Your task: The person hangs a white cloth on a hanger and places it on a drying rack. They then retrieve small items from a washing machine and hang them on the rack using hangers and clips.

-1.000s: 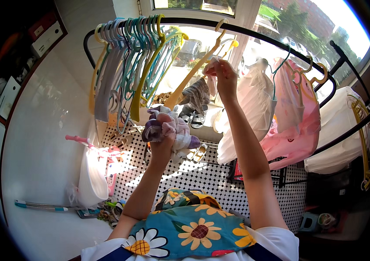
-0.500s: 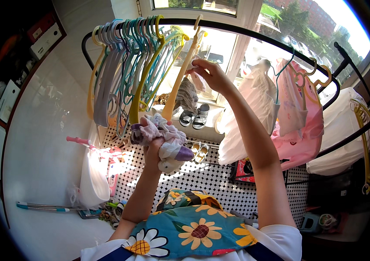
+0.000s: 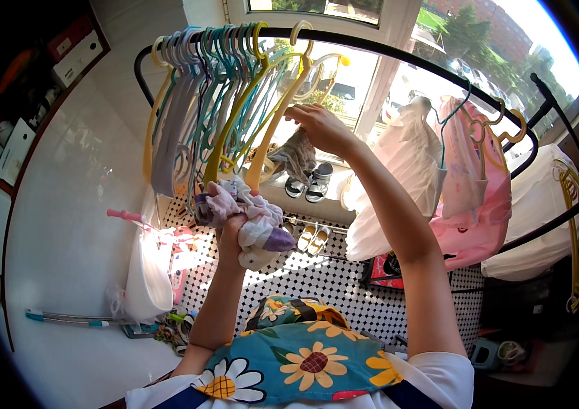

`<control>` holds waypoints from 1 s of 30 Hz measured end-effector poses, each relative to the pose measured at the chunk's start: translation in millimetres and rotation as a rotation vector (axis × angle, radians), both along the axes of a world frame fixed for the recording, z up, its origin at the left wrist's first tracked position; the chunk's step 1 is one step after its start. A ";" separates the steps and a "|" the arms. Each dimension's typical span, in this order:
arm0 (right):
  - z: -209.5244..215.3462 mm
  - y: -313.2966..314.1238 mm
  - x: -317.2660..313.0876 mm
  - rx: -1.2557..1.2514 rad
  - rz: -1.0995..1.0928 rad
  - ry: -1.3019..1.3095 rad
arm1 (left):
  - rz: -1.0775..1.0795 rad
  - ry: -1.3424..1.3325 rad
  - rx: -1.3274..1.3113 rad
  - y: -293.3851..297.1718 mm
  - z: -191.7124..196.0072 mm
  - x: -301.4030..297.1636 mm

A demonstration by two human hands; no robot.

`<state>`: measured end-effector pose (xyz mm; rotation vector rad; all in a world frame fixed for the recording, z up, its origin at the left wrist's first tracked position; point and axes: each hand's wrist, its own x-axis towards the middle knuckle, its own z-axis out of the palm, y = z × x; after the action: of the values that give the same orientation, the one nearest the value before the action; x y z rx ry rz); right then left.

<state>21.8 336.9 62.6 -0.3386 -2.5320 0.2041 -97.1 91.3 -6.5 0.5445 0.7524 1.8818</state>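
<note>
My left hand (image 3: pixel 230 233) is closed around a bunch of small socks (image 3: pixel 255 215) in white, pink and purple. The bunch covers the lower end of a peach-yellow hanger (image 3: pixel 277 129), which hangs from the black rail. My right hand (image 3: pixel 321 127) reaches up beside that hanger with its fingers bent at the hanger's side. Right under it hangs a grey, crumpled piece of cloth (image 3: pixel 294 155). The thumb is hidden, and what the right fingers pinch there does not show.
Many hangers (image 3: pixel 225 88) crowd the left of the black rail (image 3: pixel 371 46). White and pink clothes (image 3: pixel 398 170) hang at the right. Shoes (image 3: pixel 318 183) stand by the window. A white tub (image 3: pixel 148 279) and a pole (image 3: pixel 71 320) are at the left on the tiled floor (image 3: pixel 317 293).
My right hand has moved slightly down and left; the pale cloth it pinched no longer shows. My left hand with the socks has shifted slightly left.
</note>
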 end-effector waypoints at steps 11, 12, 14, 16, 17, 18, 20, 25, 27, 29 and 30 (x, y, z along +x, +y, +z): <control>-42.5 -3.5 27.0 -0.152 -0.145 0.464 | 0.106 0.015 -0.075 -4.2 23.3 16.5; -45.9 -5.0 25.0 -0.255 -0.139 0.486 | 0.091 0.011 -0.043 -4.0 24.1 17.4; -49.1 -6.4 18.6 -0.267 -0.164 0.533 | 0.092 0.018 -0.024 -3.0 24.6 19.7; -48.1 -6.1 13.9 -0.346 -0.204 0.517 | 0.095 0.026 -0.007 -2.6 23.9 22.5; -46.7 -5.7 11.9 -0.311 -0.204 0.567 | 0.098 0.028 0.020 -2.4 23.5 23.3; -45.0 -5.4 11.3 -0.382 -0.200 0.566 | 0.107 0.040 -0.007 -2.2 23.0 23.9; -40.8 -4.6 11.3 -0.526 -0.187 0.561 | 0.121 0.034 0.005 -1.9 22.2 24.5; -23.8 2.4 16.1 -0.956 -0.166 0.421 | 0.100 0.067 -0.007 -0.9 21.0 23.9; -14.5 6.4 20.0 -0.942 -0.161 0.311 | 0.109 0.083 -0.015 -0.6 20.2 24.3; -5.7 10.0 24.1 -1.285 0.164 0.510 | 0.124 0.076 0.023 -0.3 18.8 24.7; -2.6 10.7 25.7 -1.454 0.344 0.603 | 0.142 0.094 -0.021 0.0 17.9 24.5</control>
<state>47.5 347.6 60.0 -0.2761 -1.4152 1.9271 -72.6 91.4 11.4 0.5825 0.8920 1.9869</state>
